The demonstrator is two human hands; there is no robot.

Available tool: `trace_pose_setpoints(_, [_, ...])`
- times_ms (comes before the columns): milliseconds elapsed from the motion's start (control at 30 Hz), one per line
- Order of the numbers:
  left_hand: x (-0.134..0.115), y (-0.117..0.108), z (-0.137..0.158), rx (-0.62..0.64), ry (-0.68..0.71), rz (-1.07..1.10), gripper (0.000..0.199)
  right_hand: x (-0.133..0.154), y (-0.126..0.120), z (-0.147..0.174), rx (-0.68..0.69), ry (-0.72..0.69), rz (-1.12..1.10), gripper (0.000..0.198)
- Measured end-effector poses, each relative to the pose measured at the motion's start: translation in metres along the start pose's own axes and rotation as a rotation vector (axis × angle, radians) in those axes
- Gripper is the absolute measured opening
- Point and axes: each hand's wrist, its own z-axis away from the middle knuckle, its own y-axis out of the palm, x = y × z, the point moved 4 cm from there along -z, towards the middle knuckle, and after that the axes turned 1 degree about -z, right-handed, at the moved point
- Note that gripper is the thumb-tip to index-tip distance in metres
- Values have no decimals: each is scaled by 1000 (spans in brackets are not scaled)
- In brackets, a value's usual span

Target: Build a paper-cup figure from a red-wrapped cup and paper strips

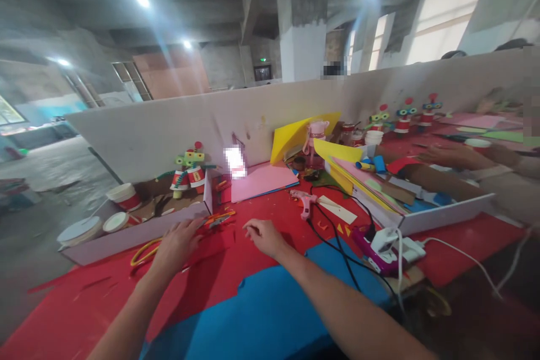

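My left hand (176, 248) is low over the red table covering (105, 298), its fingers stretched out and nothing seen in them. Beside its wrist lies a yellow loop (144, 253), like a tool handle, partly hidden. Just beyond its fingertips is an orange-handled cutting tool (219, 217). My right hand (264, 236) hovers near the table's middle with fingers curled together; whatever they hold, if anything, cannot be made out. A pink glue gun (307, 203) lies to its upper right. Blue sheet material (270, 309) spreads beneath my right forearm.
At left, an open box (139, 239) holds paper cups and a cup figure (195, 171). At right, a white-sided box (447, 211) contains craft pieces, with a co-worker's arm (459, 163) across it. Cables run from a purple power strip (379, 253). A partition (169, 124) stands behind.
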Motion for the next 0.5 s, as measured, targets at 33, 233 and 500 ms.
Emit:
trace_pose_setpoints(33, [-16, 6, -7, 10, 35, 18, 35, -1, -2, 0, -19, -9, -4, 23])
trace_pose_setpoints(233, [-111, 42, -49, 124, 291, 165, 24, -5, -26, -3, -255, -11, -28, 24])
trace_pose_setpoints(500, [-122, 67, -135, 108, 135, 76, 29, -24, -28, -7, -352, 103, -109, 25])
